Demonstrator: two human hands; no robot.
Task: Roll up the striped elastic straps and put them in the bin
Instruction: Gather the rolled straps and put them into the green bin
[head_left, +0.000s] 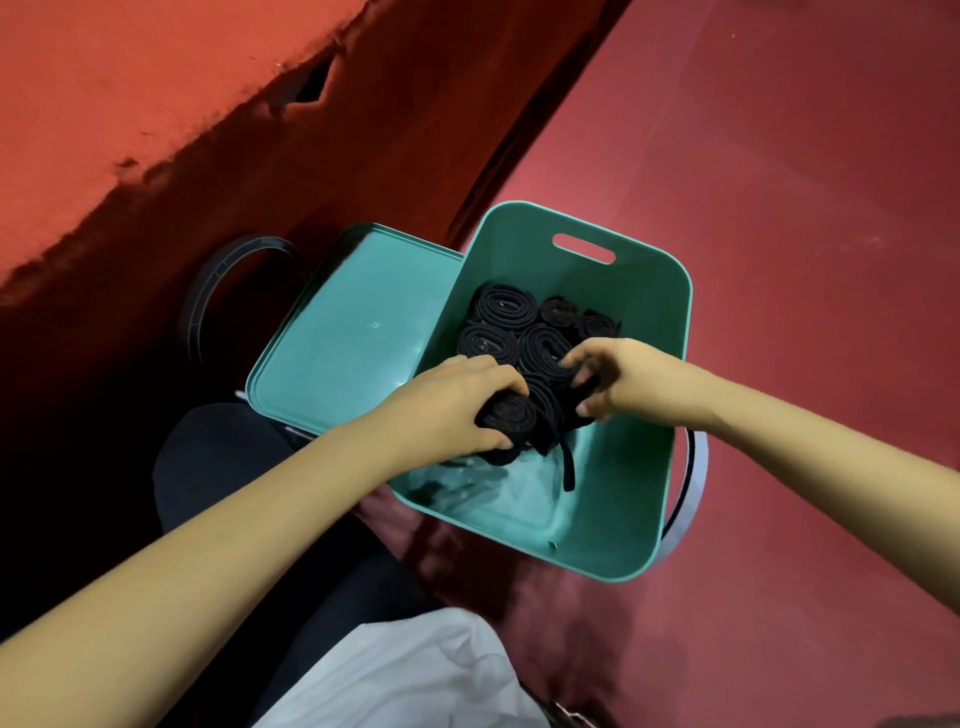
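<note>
Beside one open lid (353, 332), inside the teal bin (670, 322): grips one rolled strap (511, 415) in the left hand (452, 400) near the bin's middle; pinches neighbouring coils (548, 395) with the right hand (623, 379). Beyond both hands, toward the slotted far wall, five more rolls (501, 306) on end. Black, tightly wound (stripes not discernible), one loose tail (569, 467) trailing.

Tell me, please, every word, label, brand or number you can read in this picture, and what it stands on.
None can be read.
The green bin, its lid and the rolled black straps show no print or label.
A small round mark in the middle of the lid is too small to read.
</note>
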